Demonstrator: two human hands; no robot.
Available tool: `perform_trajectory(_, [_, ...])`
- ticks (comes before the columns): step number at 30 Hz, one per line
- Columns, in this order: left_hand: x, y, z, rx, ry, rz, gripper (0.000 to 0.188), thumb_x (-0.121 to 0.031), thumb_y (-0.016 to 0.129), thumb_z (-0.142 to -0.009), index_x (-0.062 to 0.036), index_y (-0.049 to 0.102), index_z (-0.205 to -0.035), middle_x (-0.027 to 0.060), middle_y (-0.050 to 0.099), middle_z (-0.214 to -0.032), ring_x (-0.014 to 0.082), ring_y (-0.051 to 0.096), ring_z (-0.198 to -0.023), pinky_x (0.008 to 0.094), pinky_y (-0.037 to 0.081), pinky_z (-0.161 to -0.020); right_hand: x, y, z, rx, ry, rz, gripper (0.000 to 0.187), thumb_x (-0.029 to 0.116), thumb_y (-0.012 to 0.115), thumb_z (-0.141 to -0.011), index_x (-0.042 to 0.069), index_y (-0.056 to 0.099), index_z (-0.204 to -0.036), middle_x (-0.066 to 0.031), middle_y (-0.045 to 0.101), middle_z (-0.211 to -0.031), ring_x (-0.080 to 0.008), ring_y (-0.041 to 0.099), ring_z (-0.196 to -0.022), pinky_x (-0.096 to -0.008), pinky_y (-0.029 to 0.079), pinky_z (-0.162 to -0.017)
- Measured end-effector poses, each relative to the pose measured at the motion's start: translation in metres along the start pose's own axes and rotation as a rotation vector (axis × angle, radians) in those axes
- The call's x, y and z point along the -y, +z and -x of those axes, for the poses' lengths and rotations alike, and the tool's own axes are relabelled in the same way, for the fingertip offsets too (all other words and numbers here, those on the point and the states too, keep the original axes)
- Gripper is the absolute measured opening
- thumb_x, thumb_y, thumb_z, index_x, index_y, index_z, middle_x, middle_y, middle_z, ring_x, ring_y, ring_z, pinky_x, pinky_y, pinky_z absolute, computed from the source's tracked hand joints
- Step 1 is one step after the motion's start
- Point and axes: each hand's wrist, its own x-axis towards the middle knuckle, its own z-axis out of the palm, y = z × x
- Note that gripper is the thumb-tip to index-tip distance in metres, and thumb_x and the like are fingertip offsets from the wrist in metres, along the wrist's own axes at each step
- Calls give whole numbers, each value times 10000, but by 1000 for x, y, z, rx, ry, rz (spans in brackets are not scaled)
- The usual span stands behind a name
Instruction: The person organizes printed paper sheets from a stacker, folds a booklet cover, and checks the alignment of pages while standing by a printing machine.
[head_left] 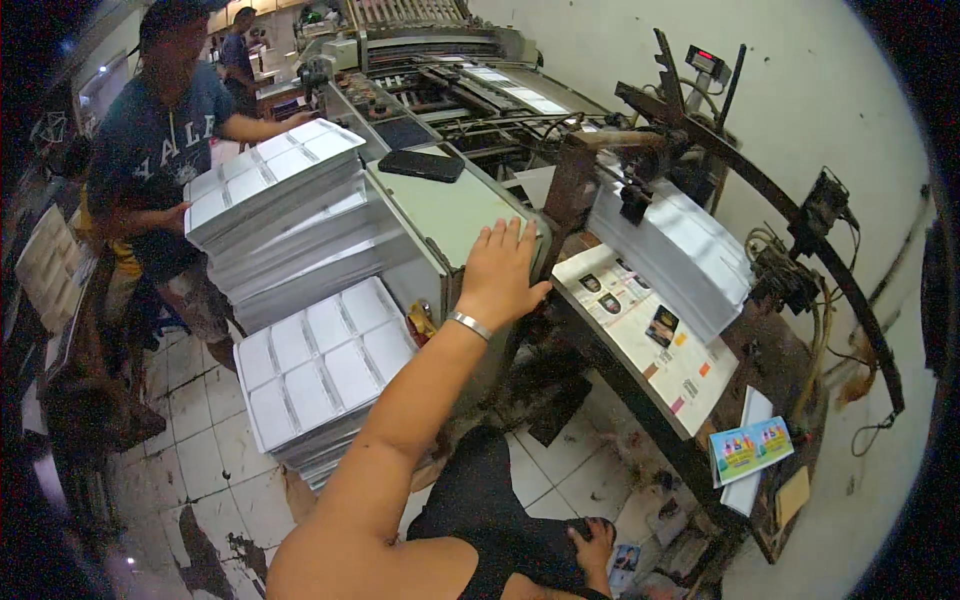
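My left hand lies palm down with its fingers spread on the near corner of the pale green cabinet top. It holds nothing, and a metal bracelet circles its wrist. Farther back on the same top rests a black phone, apart from my fingers. My right hand rests on my dark-clad knee, fingers loosely apart with nothing visible in them. Left of my left arm stands a low stack of printed sheets. Behind it rises a taller stack, and another person's hands touch its top sheets.
A large printing machine extends behind the cabinet. At right, a paper pile stands beside a board with colourful prints. A bright leaflet lies near that table's edge. A curved metal bar arches above. Tiled floor shows below.
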Motion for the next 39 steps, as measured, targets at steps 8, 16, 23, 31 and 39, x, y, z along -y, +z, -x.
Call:
perform_trajectory(8, [-4,1,-2,5,9,-28,929,-557,730,-789,-39,401,-1487,191,485,-1475,340,443,-1381,456,318,-1168,-2,0,-5,9,49,6,725,625,727,-761,177,652,-1326,-96,478,-1514,-342,252,-1487,-533,252,-1176])
perform_trajectory(16, [-1,0,-1,9,6,-16,927,-568,724,-791,-45,404,-1485,192,481,-1480,340,441,-1383,456,325,-1165,-4,6,-6,-37,17,13,688,600,751,-751,171,677,-1283,-80,540,-1448,-339,297,-1466,-499,286,-1163])
perform_trajectory(23, [-1,1,-1,-5,7,-38,940,-580,728,-780,-57,404,-1490,197,479,-1481,344,442,-1383,469,334,-1159,-6,9,-7,-73,-19,-34,660,555,775,-749,144,688,-1258,-91,556,-1424,-327,351,-1426,-491,311,-1146])
perform_trajectory(31, [-1,3,-1,-10,3,-8,935,-571,733,-776,-58,408,-1486,207,477,-1476,362,445,-1375,481,335,-1154,-3,9,-11,-88,-41,16,635,528,776,-758,97,698,-1217,-121,585,-1356,-349,385,-1368,-494,330,-1123])
perform_trajectory(39, [5,-3,3,66,-24,25,946,-543,732,-794,-30,372,-1503,221,441,-1498,365,409,-1396,464,280,-1180,64,-44,17,122,6,76,566,502,624,-936,87,621,-1322,-199,434,-1506,-398,433,-1319,-483,296,-1145])
